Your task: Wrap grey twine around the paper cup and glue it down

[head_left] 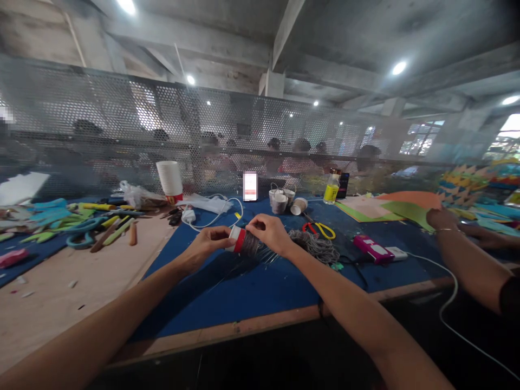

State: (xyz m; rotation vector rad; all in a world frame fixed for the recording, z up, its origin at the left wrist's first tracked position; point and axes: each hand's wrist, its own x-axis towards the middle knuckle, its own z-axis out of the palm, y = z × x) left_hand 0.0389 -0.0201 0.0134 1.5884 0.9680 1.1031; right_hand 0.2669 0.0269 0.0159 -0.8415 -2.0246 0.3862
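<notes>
My left hand (211,244) grips the white end of a paper cup (240,240) with a red band, tilted on its side above the blue mat. Grey yarn wraps the cup's other part. Pinched at the yarn-covered end, my right hand (268,233) has its fingertips closed; the strand between them is too small to make out clearly. A loose heap of grey yarn (314,246) lies just right of my right hand. Behind it rest scissors (325,230) with yellow and red handles. Several small wrapped cups (279,201) with handles stand farther back, one lying on its side.
A tall stack of paper cups (169,179), a white cable and a lit phone (250,186) stand behind. Tools and coloured scraps (49,214) cover the left. Rightward are a yellow-labelled bottle (332,187), a magenta box (372,249), coloured sheets and another person's arm (467,254).
</notes>
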